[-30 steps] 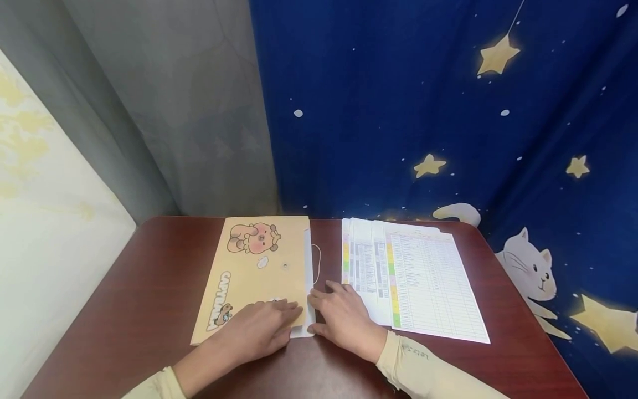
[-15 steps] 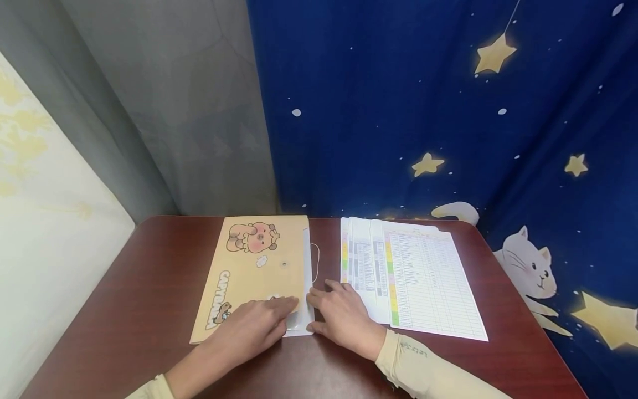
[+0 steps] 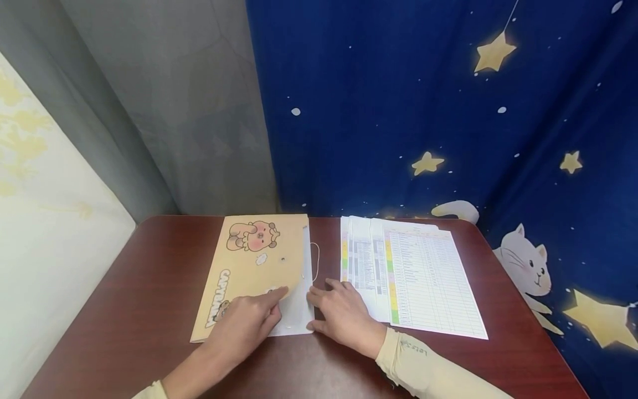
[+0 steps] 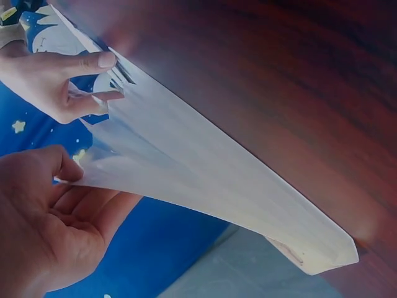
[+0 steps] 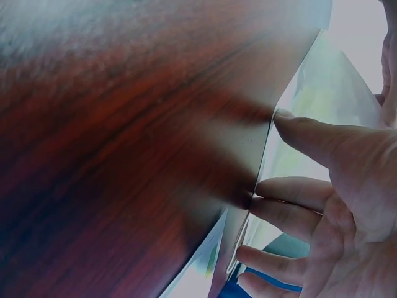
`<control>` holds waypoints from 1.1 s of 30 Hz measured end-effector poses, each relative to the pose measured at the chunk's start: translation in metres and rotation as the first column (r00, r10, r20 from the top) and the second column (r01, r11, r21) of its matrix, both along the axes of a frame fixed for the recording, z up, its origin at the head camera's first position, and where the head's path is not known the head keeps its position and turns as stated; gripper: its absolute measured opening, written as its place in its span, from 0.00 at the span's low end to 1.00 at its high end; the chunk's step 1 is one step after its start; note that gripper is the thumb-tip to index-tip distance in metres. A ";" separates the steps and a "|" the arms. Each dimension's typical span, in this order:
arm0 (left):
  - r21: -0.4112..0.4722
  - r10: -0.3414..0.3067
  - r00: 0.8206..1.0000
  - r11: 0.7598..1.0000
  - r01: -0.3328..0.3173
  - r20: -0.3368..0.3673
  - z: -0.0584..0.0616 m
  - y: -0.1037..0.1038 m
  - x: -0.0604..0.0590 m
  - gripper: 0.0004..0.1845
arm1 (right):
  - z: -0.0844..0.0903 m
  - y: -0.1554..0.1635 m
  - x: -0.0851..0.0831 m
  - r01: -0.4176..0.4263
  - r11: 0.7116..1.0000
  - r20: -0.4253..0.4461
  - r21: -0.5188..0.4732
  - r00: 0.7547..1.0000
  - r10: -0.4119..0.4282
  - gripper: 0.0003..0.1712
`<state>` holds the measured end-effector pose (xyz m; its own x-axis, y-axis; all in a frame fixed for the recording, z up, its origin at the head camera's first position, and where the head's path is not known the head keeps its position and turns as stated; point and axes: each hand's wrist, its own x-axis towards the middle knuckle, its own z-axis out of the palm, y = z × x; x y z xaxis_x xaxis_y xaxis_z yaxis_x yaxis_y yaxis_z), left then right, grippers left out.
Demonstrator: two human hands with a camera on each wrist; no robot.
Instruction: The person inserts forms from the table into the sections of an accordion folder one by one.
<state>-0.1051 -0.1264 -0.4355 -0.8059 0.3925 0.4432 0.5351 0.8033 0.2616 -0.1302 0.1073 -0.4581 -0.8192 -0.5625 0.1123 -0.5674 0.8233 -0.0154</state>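
Observation:
A tan paper file folder [image 3: 254, 271] with capybara drawings lies on the left half of the table. My left hand [image 3: 246, 321] pinches the near right corner of its cover between thumb and fingers; the left wrist view shows the cover [image 4: 180, 155] lifted there. Under the raised corner a pale inner side [image 3: 297, 310] is exposed. My right hand [image 3: 346, 316] rests at the folder's right edge, fingers extended; in the right wrist view its thumb and fingertips [image 5: 263, 186] touch that edge. A thin white string [image 3: 317, 260] loops out from this side.
Right of the folder, overlapping printed sheets [image 3: 433, 288] with coloured columns lie on the dark red wooden table [image 3: 144, 288]. The right forearm's sleeve [image 3: 428, 363] is just in front of them. Grey and blue star-patterned curtains [image 3: 359, 138] hang behind the table.
The left hand has moved a little left, drawing the cover's near right corner up and back. More of the pale inner side shows. The right hand has stayed in place.

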 end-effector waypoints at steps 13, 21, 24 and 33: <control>0.189 0.012 0.961 0.981 0.042 -0.275 0.002 -0.015 0.004 0.21 | 0.000 0.000 0.001 -0.004 1.000 0.015 -0.003 1.000 0.004 0.30; 0.289 0.096 0.954 0.957 -0.010 -0.284 0.006 -0.026 0.008 0.19 | 0.000 -0.001 -0.001 0.000 1.000 0.019 0.004 1.000 0.000 0.30; 0.336 0.113 0.947 0.942 -0.006 -0.300 0.007 -0.028 0.008 0.19 | -0.001 -0.001 -0.002 0.006 1.000 0.026 0.008 1.000 -0.006 0.30; 0.469 0.174 0.922 0.883 0.010 -0.347 0.007 -0.031 0.008 0.18 | -0.002 0.001 -0.002 0.011 1.000 0.023 0.017 1.000 -0.011 0.31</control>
<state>-0.0976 -0.1575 -0.4283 -0.5667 0.0136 0.8238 0.6028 0.6885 0.4033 -0.1323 0.1078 -0.4606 -0.8274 -0.5553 0.0843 -0.5582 0.8296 -0.0143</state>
